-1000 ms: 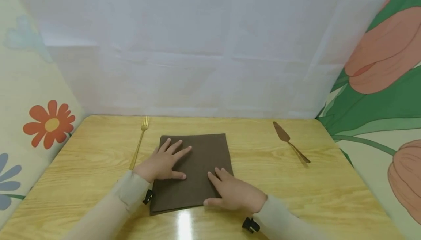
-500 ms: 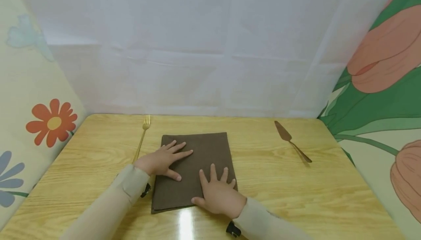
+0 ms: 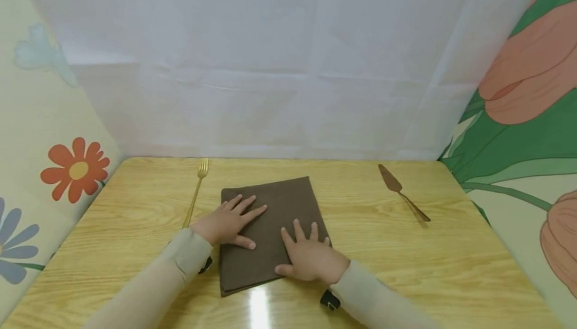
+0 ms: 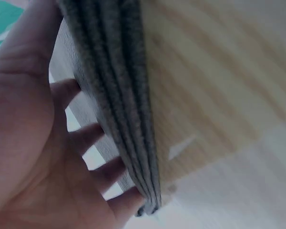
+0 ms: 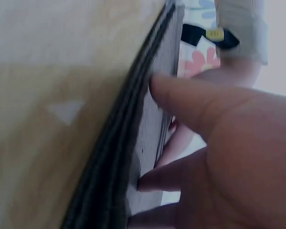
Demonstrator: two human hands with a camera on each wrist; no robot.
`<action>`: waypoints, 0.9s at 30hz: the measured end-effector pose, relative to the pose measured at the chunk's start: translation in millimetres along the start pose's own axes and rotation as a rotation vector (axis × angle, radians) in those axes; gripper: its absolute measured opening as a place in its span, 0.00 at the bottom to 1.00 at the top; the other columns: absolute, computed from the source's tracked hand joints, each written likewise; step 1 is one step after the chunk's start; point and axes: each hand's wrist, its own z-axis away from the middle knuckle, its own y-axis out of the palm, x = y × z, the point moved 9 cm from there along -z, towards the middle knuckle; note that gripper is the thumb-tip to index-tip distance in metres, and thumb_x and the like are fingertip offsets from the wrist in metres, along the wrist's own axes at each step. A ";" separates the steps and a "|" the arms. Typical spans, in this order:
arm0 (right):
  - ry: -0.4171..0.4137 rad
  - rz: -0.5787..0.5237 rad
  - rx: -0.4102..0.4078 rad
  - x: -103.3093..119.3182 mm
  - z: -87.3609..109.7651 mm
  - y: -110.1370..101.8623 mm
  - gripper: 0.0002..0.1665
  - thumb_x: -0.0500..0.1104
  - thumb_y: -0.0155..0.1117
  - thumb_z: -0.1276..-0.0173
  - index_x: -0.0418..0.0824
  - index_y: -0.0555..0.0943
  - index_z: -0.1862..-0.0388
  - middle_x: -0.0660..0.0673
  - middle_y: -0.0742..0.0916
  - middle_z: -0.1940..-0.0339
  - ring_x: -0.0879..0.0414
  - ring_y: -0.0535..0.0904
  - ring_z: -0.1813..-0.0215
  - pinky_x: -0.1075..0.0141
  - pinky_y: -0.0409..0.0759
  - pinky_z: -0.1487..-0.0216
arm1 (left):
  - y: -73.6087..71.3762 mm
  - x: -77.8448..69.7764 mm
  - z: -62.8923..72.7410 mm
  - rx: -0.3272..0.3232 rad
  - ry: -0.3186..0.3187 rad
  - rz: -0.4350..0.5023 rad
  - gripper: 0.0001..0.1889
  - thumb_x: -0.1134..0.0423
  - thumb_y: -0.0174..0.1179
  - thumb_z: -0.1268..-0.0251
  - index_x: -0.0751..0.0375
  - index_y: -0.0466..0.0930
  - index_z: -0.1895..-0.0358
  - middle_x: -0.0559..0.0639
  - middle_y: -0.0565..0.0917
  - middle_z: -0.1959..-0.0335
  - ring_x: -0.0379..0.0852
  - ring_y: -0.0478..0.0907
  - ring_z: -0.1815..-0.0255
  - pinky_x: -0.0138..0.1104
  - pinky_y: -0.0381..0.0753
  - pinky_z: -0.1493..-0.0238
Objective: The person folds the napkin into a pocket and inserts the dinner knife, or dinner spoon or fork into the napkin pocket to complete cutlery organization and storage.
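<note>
A folded dark brown cloth [image 3: 279,204] lies on the wood-grain table, turned slightly, its near edge slanting. Its stacked layers [image 4: 124,95] show along the edge in the left wrist view. My left hand [image 3: 227,224] rests on the left part of the cloth, fingers straight and spread. On its near right part lies my right hand [image 3: 311,258], fingers spread forward and the thumb by the near edge. In the right wrist view, the thumb and fingertips of the right hand [image 5: 248,148] touch the top face.
A gold fork [image 3: 196,191] lies left of the cloth, partly behind the left wrist. Farther right lies a copper-coloured cake server [image 3: 397,189]. White sheeting [image 3: 270,108] hangs behind the table [image 3: 451,249], with flower-patterned panels on both sides.
The cloth has turned a little counterclockwise, its near left corner shifting right. My right hand has slid slightly left and turned, its fingers now spread forward. The left hand stays on the cloth.
</note>
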 end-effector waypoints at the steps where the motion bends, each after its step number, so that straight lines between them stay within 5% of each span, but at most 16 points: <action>1: -0.005 0.003 0.002 -2.8 -1.4 -1.6 0.53 0.71 0.58 0.31 0.48 0.55 0.17 0.37 0.53 0.17 0.23 0.48 0.23 0.28 0.66 0.37 | 0.0 -1.5 0.1 -0.005 -0.012 -0.021 0.48 0.37 0.64 0.38 0.58 0.58 0.20 0.70 0.54 0.21 0.78 0.50 0.24 0.69 0.57 0.31; 9: -0.034 0.005 -0.051 -27.1 -17.1 -14.6 0.60 0.72 0.63 0.35 0.43 0.53 0.16 0.36 0.51 0.17 0.25 0.47 0.22 0.27 0.63 0.35 | 1.5 -19.0 -1.0 -0.042 -0.156 -0.099 0.47 0.34 0.59 0.35 0.57 0.58 0.20 0.70 0.56 0.22 0.78 0.53 0.25 0.67 0.63 0.33; 16: -0.126 -0.081 -0.014 -49.8 -29.7 -25.9 0.60 0.66 0.71 0.37 0.47 0.52 0.16 0.41 0.49 0.15 0.30 0.39 0.19 0.27 0.52 0.29 | 4.6 -33.6 -0.1 -0.032 -0.281 -0.122 0.46 0.32 0.54 0.32 0.58 0.58 0.20 0.73 0.56 0.23 0.80 0.54 0.26 0.66 0.65 0.34; 21: -0.183 -0.079 0.005 -64.4 -37.8 -32.2 0.58 0.62 0.73 0.37 0.49 0.54 0.16 0.43 0.50 0.15 0.33 0.38 0.18 0.29 0.50 0.27 | 10.6 -42.3 -0.9 0.003 -0.308 -0.101 0.47 0.30 0.53 0.32 0.57 0.56 0.19 0.73 0.55 0.22 0.81 0.52 0.26 0.66 0.63 0.32; 27: -0.210 -0.105 -0.015 -70.6 -40.8 -33.4 0.57 0.62 0.73 0.37 0.51 0.54 0.16 0.44 0.49 0.15 0.34 0.36 0.18 0.29 0.46 0.26 | 3.0 -35.9 -2.2 -0.078 -0.261 -0.032 0.47 0.34 0.66 0.40 0.56 0.65 0.23 0.72 0.62 0.25 0.80 0.60 0.30 0.67 0.70 0.38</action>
